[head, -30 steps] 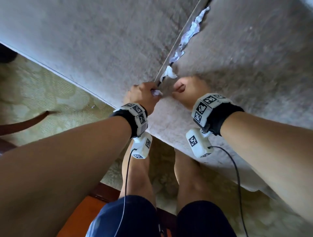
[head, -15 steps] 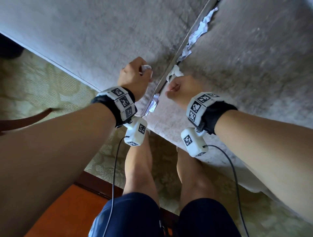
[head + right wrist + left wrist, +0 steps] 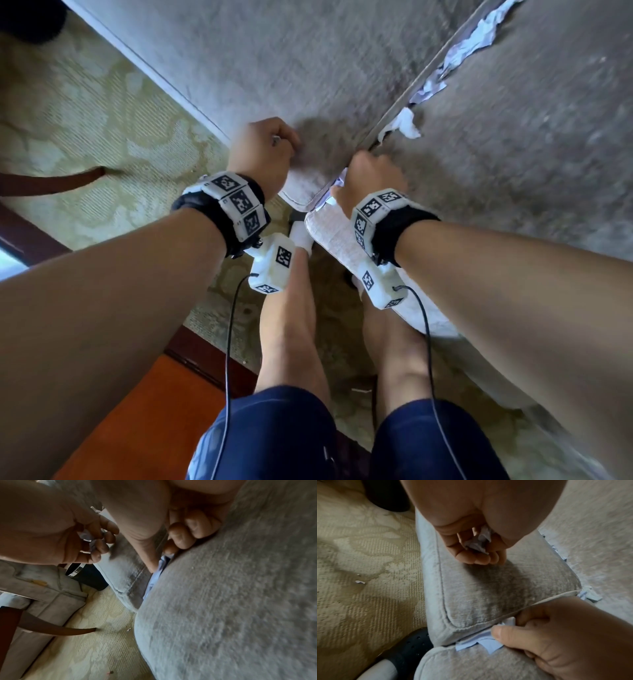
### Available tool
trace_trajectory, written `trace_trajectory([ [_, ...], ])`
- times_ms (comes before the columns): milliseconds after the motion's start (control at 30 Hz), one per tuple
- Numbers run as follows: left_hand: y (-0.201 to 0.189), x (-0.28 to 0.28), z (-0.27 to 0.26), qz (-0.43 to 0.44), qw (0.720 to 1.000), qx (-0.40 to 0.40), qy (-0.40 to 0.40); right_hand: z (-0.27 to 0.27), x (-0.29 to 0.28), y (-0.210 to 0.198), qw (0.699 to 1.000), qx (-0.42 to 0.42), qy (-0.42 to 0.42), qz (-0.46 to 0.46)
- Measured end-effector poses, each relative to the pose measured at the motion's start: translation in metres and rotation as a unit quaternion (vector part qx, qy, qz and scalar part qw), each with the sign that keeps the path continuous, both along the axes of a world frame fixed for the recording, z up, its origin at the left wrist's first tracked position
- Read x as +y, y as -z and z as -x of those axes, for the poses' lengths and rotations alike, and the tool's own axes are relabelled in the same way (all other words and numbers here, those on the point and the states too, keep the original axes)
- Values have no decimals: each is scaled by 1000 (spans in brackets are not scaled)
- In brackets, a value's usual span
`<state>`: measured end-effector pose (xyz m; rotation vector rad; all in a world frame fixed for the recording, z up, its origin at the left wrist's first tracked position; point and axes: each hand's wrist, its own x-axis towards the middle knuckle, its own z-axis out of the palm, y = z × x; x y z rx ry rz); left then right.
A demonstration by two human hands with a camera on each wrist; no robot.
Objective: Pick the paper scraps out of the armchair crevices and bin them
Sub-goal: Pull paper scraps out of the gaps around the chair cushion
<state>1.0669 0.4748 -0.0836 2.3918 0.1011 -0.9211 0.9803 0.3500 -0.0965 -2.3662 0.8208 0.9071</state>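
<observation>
Nearest, the right hand (image 3: 565, 635) pinches a flat pale-blue paper scrap (image 3: 485, 644) wedged in the grey velvety armchair's (image 3: 513, 171) crevice. Just beside it, the left hand (image 3: 476, 545) is curled around crumpled white paper bits (image 3: 481, 540). Beyond both hands, more torn white scraps (image 3: 459, 51) line the crevice.

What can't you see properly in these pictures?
- How deep the pale blue paper scrap goes: left wrist view, grey cushions cover it.
- How much crumpled white paper the left hand holds: curled fingers hide it.
- The round black object with a silver rim: right wrist view, left hand covers most of it.
</observation>
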Motion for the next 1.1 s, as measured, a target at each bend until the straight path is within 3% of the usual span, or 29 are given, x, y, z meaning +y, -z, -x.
trace_trajectory([
  [233, 0, 4, 4, -3, 1000, 16, -6, -9, -1, 1, 1000, 7, -17, 0],
  [400, -8, -10, 2, 2, 999, 16, 44, -10, -6, -7, 999, 6, -24, -27],
  [600, -14, -29, -11, -9, 996, 6, 86, -14, -22, -10, 996, 15, 40, -83],
  [767, -21, -56, -11, -29, 989, 8, 144, -13, -50, -35, 997, -18, 36, -64],
  [933, -18, -85, -2, -54, 981, 12, 186, -2, -82, -47, 991, -42, 118, -39],
  [1100, -8, -105, 3, -47, 969, 0, 241, 7, -107, -44, 984, -14, 177, -19],
])
